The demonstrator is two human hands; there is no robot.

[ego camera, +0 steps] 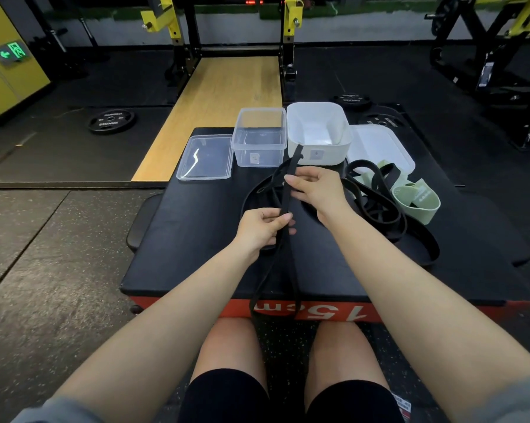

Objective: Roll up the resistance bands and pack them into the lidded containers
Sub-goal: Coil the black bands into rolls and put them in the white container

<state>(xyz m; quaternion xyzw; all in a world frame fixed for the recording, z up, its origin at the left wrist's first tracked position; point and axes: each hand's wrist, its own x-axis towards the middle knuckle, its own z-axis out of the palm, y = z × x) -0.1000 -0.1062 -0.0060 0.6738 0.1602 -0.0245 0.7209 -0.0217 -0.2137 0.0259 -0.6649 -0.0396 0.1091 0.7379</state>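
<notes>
black resistance band stretches between both hands, pinched by the left hand and right hand.

The gym is dimly lit, with the far wall and machines sinking into shadow. Soft overhead light falls on the black padded platform, giving a dull sheen and weak, diffuse shadows. A bright glare streak runs across the clear lid, and the green exit sign glows. Wide-angle distortion bends the floor lines and stretches the forearms near the edges. The centre is sharp; the corners are soft and slightly smeared.
</notes>
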